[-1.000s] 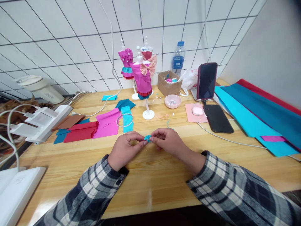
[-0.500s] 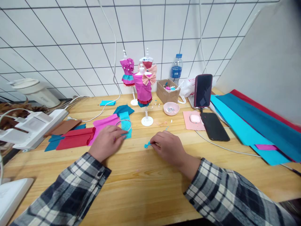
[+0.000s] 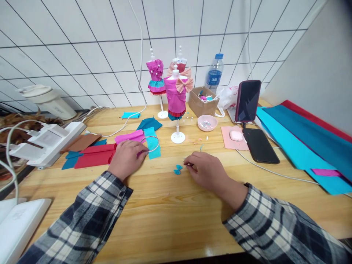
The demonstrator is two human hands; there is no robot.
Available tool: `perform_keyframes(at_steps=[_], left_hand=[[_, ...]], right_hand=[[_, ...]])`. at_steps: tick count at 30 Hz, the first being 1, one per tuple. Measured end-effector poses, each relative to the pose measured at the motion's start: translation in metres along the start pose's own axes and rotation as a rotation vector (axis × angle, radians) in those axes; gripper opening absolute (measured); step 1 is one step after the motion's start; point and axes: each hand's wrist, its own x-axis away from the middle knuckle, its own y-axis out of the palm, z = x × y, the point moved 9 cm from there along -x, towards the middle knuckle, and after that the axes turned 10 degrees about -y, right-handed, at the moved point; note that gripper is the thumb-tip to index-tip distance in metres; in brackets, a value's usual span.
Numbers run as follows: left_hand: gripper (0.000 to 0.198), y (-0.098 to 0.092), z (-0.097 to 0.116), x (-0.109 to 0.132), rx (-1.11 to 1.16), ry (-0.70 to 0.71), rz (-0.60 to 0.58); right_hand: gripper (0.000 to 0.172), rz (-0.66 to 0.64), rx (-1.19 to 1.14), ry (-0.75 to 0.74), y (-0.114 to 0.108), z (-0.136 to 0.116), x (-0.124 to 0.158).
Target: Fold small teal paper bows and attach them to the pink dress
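Lying on the table, the blue bow is just apart from the right hand. That hand is on the bow's right, fingers curled in — I cannot tell if the tips pinch something small. Left of the bow, the left hand is over the pink cloth. Its fingertips seem to touch the ring, but I cannot tell if they grip it. Past the bow stands a doll stand in a pink dress — the bowl is past the bow, to the right.
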Motion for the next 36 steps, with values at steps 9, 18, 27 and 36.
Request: perform_keyframes(at_steps=[9,18,27,36], left_hand=[[0.027,0.003,-0.02,0.003,0.342,-0.247,-0.017],[0.044,0.006,-0.03,0.006,0.633,-0.338,-0.016],[0.035,-0.002,0.04,0.038,1.198,-0.447,-0.116],[0.021,0.012,0.096,0.06,1.316,-0.246,-0.372]], right_hand=[[0.016,0.063,-0.07,0.012,-0.001,0.006,-0.001],[0.016,0.065,-0.095,-0.051,0.0,0.001,-0.004],[0.023,0.398,-0.305,-0.089,-0.032,-0.011,0.005],[0.046,0.377,-0.286,-0.191,-0.031,-0.027,0.009]])
